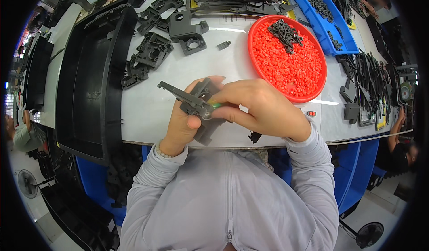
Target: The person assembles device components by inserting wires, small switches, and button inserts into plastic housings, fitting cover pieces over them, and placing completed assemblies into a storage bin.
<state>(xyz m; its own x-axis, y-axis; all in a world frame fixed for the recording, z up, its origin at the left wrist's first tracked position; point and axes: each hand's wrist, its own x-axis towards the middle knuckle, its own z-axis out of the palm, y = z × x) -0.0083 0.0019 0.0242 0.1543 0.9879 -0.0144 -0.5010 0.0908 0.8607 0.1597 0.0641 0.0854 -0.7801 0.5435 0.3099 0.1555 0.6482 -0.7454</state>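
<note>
My left hand (178, 125) is closed around a dark grey moulded plastic bracket (190, 100) with a long arm pointing up and to the left. It is held above the table's front edge. My right hand (259, 102) reaches across from the right, thumb and fingertips pinched together against the bracket's middle. A small green spot shows at those fingertips, but what they hold is too small and covered to name. Right of my hands, a round red tray (251, 59) holds many small red plastic pieces, with a heap of small dark parts (286, 33) on top.
A long black bin (80, 94) stands on the left. Several dark grey brackets (154, 50) lie beside it, and one small grey piece (224, 45) lies apart. A blue tray (346, 47) and long dark strips (380, 79) occupy the right. A small red part (311, 113) lies near the front edge.
</note>
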